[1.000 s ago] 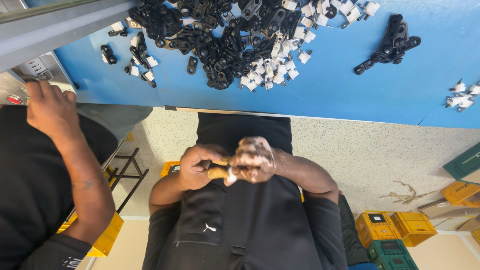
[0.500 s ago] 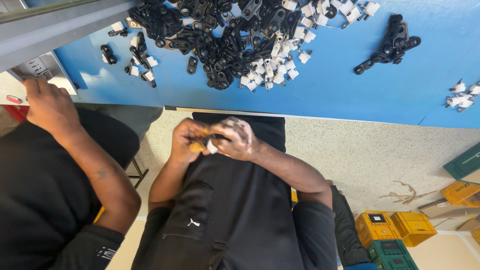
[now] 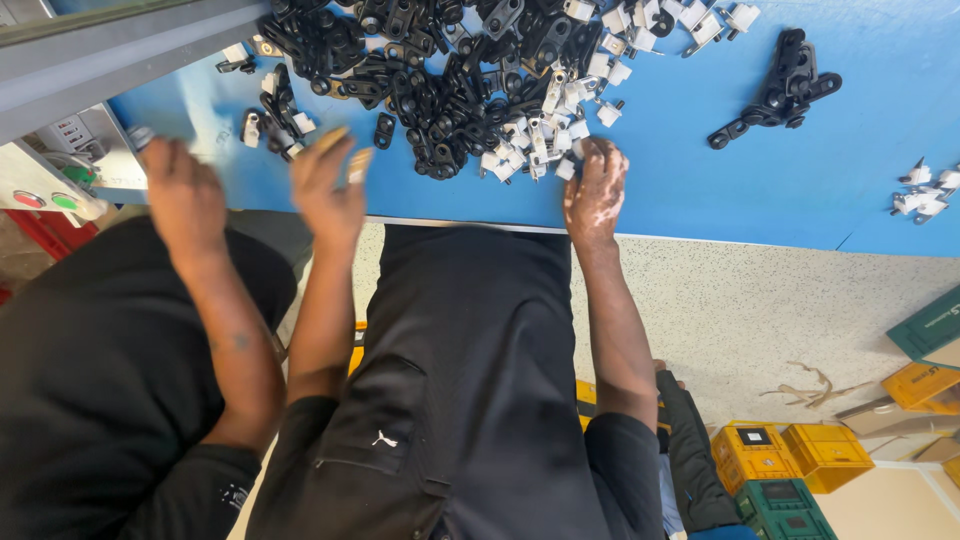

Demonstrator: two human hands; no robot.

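Note:
My left hand [image 3: 330, 195] reaches over the near edge of the blue table [image 3: 700, 190], blurred by motion, with a small tan piece [image 3: 358, 163] at its fingertips. My right hand [image 3: 596, 190] rests on the table with its fingers curled down onto small white plastic parts [image 3: 530, 150] at the near edge of a big pile of black plastic parts [image 3: 440, 70]. Its fingertips are hidden, so a grip does not show. My black apron [image 3: 450, 380] fills the lower middle.
A co-worker's hand [image 3: 183, 195] and black sleeve are at the left, next to a grey control box with red and green buttons [image 3: 45, 198]. A black part cluster [image 3: 780, 90] and white parts [image 3: 925, 190] lie to the right. Yellow and green crates [image 3: 790, 460] stand on the floor.
My hands were together at my chest around a tan piece. They have parted and moved up to the table, the right onto the white parts and the left to the table edge.

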